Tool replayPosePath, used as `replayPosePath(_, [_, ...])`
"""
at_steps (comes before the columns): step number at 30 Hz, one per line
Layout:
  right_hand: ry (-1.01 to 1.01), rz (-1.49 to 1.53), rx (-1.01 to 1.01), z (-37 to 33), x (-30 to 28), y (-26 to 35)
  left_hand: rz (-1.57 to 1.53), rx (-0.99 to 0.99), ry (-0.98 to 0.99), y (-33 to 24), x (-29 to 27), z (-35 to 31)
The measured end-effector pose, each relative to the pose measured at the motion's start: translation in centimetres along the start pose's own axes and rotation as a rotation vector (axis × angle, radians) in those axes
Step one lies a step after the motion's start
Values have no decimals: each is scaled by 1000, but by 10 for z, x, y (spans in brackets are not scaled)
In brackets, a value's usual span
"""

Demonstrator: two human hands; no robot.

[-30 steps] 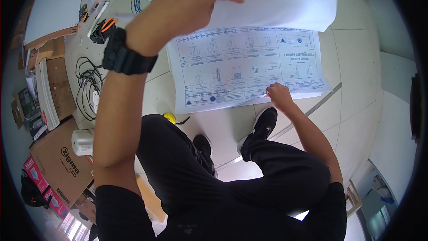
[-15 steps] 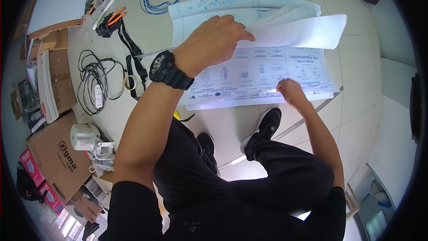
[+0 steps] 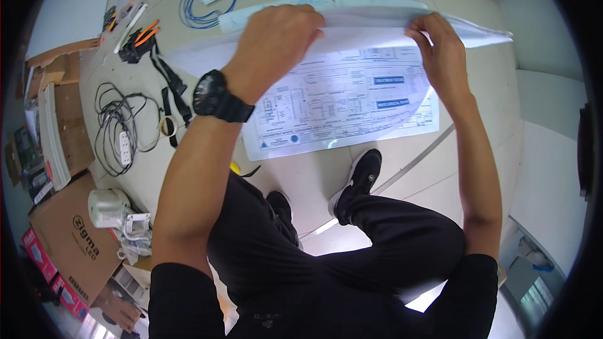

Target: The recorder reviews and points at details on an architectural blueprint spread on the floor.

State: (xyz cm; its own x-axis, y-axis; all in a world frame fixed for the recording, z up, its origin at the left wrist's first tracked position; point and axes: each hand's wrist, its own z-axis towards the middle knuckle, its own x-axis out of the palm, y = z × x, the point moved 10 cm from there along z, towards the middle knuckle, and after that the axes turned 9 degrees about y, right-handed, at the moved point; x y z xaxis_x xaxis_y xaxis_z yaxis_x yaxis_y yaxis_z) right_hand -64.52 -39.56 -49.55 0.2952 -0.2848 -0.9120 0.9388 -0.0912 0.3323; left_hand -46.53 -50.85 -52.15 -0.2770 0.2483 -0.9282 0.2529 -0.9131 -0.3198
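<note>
On the tiled floor [image 3: 496, 107] in front of the crouching person lies a printed drawing sheet [image 3: 339, 103], and above it both hands pinch a lifted white sheet [image 3: 383, 22] along its edge: the left hand [image 3: 276, 41] with fingers curled over it, the right hand [image 3: 443, 47] gripping near its right end. To the left lie a coiled black cable [image 3: 116, 132], a black strap [image 3: 169, 88], orange-handled pliers [image 3: 141, 37] and cardboard boxes [image 3: 69, 245]; a blue wire coil [image 3: 198, 9] sits behind.
</note>
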Motion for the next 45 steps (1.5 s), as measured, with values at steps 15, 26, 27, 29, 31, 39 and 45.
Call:
replayPosePath(15, [665, -291, 197, -285, 207, -119, 92, -33, -143, 4, -38, 15])
replayPosePath(26, [657, -297, 82, -300, 251, -118, 135, -54, -178, 17, -51, 34])
replayPosePath(27, [662, -292, 76, -300, 253, -119, 136, -61, -173, 20, -52, 36])
replayPosePath(29, [675, -307, 81, -303, 258, -121, 130, -88, -82, 30, -43, 41])
replayPosePath(31, [701, -268, 104, -301, 259, -121, 134, -96, -76, 37, -42, 46])
replayPosePath(39, [808, -256, 202, -318, 268, -120, 167, -229, -86, 28, -46, 51])
replayPosePath(45, [912, -303, 222, -326, 275, -121, 173, -117, -142, 28, -46, 49])
